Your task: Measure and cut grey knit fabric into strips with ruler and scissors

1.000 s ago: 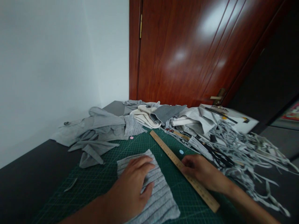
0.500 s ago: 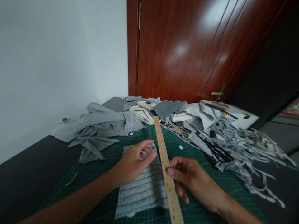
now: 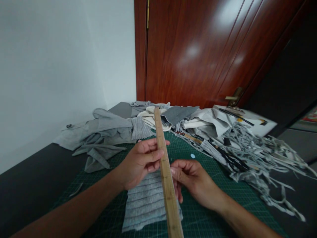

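Note:
A long wooden ruler (image 3: 166,180) is held up off the table, its far end toward the back and its near end running past the bottom edge. Gripping it from the left is my left hand (image 3: 141,162), thumb on top and fingers beneath. My right hand (image 3: 192,180) pinches the ruler's right edge with thumb and fingertips. Under the ruler lies a ribbed grey fabric piece (image 3: 145,205), flat on the green cutting mat (image 3: 210,218) and partly hidden by the ruler and my left hand.
Grey garments (image 3: 104,132) lie heaped at the left, with cream cloth (image 3: 148,117) and dark grey cloth (image 3: 179,115) behind. A tangle of fabric strips (image 3: 257,148) covers the right side. A pale blue disc (image 3: 192,156) sits on the mat. Beyond stands a wooden door (image 3: 188,53).
The ruler has risen off the mat and shifted left over the ribbed fabric. My left hand has closed on it; my right hand has moved left with it.

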`<state>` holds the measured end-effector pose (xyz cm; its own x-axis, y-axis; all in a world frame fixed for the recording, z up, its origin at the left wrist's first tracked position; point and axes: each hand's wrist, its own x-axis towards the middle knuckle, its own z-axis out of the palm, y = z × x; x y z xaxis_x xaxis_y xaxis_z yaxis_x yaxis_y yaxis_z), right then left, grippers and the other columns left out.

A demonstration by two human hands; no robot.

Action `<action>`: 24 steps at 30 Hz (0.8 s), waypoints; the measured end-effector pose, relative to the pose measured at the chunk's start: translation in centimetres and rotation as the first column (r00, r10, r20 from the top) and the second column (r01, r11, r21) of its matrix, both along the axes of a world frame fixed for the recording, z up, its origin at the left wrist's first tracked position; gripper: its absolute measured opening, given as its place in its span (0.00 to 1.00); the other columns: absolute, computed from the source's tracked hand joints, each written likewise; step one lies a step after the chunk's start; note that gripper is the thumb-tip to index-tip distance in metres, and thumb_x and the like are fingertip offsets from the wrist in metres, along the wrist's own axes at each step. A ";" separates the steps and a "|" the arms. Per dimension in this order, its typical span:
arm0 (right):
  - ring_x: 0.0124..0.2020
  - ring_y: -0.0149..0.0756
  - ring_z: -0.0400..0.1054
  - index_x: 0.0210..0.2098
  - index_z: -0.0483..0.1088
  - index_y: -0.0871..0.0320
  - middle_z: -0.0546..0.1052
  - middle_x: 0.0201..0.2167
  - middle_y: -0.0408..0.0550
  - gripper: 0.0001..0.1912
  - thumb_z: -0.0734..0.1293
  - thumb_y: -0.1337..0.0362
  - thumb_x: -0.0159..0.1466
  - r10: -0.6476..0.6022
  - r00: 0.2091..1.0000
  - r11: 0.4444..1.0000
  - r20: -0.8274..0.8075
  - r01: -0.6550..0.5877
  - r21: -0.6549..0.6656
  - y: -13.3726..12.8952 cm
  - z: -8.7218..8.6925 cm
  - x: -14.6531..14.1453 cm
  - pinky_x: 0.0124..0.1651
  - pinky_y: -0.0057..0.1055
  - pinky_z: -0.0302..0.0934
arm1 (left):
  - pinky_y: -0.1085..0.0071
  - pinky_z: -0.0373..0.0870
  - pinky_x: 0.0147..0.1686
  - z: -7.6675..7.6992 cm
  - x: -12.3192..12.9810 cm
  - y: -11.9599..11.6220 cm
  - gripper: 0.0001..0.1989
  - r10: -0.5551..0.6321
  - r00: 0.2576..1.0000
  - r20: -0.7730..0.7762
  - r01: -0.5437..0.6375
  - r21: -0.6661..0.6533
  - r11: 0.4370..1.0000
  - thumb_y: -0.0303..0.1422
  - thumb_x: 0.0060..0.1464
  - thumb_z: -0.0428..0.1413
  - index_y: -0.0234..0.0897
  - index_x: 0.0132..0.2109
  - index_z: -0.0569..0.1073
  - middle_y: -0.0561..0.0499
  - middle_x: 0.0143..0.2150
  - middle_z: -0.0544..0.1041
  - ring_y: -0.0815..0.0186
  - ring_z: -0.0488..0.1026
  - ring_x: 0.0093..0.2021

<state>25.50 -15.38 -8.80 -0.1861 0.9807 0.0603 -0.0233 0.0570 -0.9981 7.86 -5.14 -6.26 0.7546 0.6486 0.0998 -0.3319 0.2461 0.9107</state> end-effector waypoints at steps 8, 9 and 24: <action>0.66 0.56 0.63 0.64 0.70 0.55 0.72 0.65 0.58 0.41 0.81 0.47 0.56 -0.069 0.677 0.947 0.733 -0.186 0.262 -0.7 0.1 5.1 0.68 0.55 0.58 | 0.77 0.64 0.19 -3.1 0.2 0.3 0.33 0.030 0.930 -0.367 0.041 0.185 0.982 0.34 0.52 0.67 0.34 0.59 0.60 0.56 0.29 0.77 0.71 0.71 0.21; 0.71 0.59 0.57 0.68 0.67 0.54 0.67 0.70 0.59 0.49 0.82 0.46 0.54 -0.026 0.647 0.954 0.762 -0.210 0.212 -0.8 0.1 5.2 0.71 0.58 0.53 | 0.77 0.65 0.19 -3.3 0.2 0.3 0.36 0.034 0.927 -0.373 0.039 0.185 0.982 0.34 0.52 0.67 0.35 0.62 0.56 0.57 0.29 0.77 0.70 0.72 0.21; 0.79 0.64 0.31 0.78 0.42 0.56 0.43 0.79 0.61 0.74 0.81 0.37 0.47 0.148 0.513 0.918 0.846 -0.390 0.076 2.6 0.4 5.3 0.75 0.66 0.22 | 0.77 0.65 0.16 -4.4 -0.9 1.6 0.44 -0.037 0.898 -0.439 0.121 0.165 0.979 0.30 0.51 0.64 0.37 0.67 0.47 0.61 0.27 0.75 0.70 0.69 0.18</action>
<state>30.81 -12.76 -8.39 -0.5241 0.8501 -0.0514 0.7293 0.4168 -0.5427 6.97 -3.54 -10.62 0.7980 0.5872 -0.1360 0.1173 0.0699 0.9906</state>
